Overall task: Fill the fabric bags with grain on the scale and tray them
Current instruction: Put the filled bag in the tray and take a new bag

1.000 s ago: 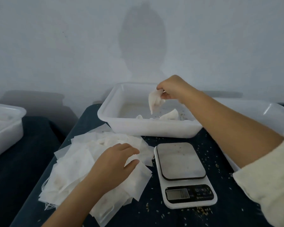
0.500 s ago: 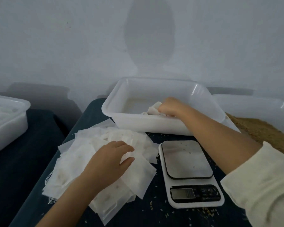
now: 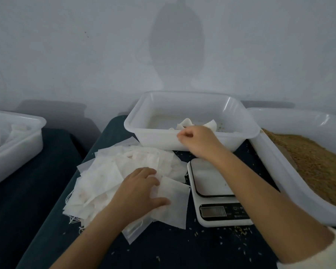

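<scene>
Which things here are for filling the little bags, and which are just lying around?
For the job: empty bags, scale, grain tub, middle tray, left hand, right hand.
Lying about: spilled grains, far-left tub.

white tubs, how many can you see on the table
3. One tub at centre back with filled bags in it, one at the far left holding bags, one at the right holding grain. More may lie outside the view.

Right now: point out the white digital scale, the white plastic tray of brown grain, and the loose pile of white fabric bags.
white digital scale (image 3: 211, 178), head view, weighing platform.
white plastic tray of brown grain (image 3: 279, 171), head view, near wall.
pile of white fabric bags (image 3: 105, 179), head view, pile's middle.
</scene>
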The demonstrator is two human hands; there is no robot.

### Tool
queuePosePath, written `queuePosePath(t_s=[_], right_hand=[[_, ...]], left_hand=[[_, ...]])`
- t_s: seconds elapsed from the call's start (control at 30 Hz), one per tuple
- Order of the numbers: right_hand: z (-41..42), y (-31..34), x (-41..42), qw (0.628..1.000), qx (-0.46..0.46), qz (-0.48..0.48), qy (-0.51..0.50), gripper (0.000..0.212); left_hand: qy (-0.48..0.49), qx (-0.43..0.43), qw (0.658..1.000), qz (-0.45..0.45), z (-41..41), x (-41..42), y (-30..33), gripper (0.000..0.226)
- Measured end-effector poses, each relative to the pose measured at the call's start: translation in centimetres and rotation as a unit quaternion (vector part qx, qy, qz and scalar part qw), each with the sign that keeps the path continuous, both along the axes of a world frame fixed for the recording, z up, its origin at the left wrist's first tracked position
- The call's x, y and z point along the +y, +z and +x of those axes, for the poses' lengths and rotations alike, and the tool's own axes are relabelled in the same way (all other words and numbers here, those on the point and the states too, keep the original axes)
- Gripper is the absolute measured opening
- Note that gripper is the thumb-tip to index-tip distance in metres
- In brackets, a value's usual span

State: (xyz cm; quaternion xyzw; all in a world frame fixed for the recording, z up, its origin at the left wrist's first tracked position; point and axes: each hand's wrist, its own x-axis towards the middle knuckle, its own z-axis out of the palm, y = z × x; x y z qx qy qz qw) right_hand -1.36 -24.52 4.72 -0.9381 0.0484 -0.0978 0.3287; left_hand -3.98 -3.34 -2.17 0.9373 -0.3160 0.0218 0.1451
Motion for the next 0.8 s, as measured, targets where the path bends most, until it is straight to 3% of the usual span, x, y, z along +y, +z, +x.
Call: queuePosePath(t_s=[0.1,0.23,0.3,0.37,0.4,0.47,0.6,0.7,0.8], right_hand=[[-3.3,-1.9,0.8,0.995,0.054,0.038,0.076,0.022],[-5.7,-3.7,0.7,0.983,0.121,-0.007,0.136,0.053],[-6.5,-3.4,0.3,0.978,0.14,-0.002,0.156,0.05],[-7.2,-2.8,-0.2,0.977,0.142,0.033,0.153,0.015],[-7.6,-2.5,-0.5,0.977,0.138,0.05,0.153,0.012],[-8.6,-1.9,-1.0,0.97,0.146,0.105,0.164,0.024],[-10.6,-0.8,-1.9,0.942,0.178,0.238,0.16,0.01],[-11.8,-0.6,-2.4,0.938,0.183,0.259,0.138,0.012],[-13.2,-0.7,-2.6,0.944,0.155,0.268,0.113,0.015]], left_hand=[[0.059,0.0,0.998,-0.023,-0.4,-1.8,-0.4,0.046],[0.061,0.006,0.991,-0.122,-0.6,-2.8,0.3,0.01],[0.043,0.041,0.981,-0.184,-1.2,-2.5,1.5,0.013],[0.029,0.087,0.972,-0.215,-1.8,-1.9,2.7,0.019],[0.025,0.103,0.969,-0.224,-2.1,-1.7,3.1,0.021],[0.021,0.128,0.96,-0.247,-2.6,-1.5,3.8,0.023],[0.008,0.181,0.944,-0.277,-3.2,-1.7,4.6,0.017],[-0.012,0.221,0.931,-0.29,-3.6,-2.2,4.7,0.015],[-0.019,0.195,0.938,-0.287,-4.3,-3.5,4.3,0.006]])
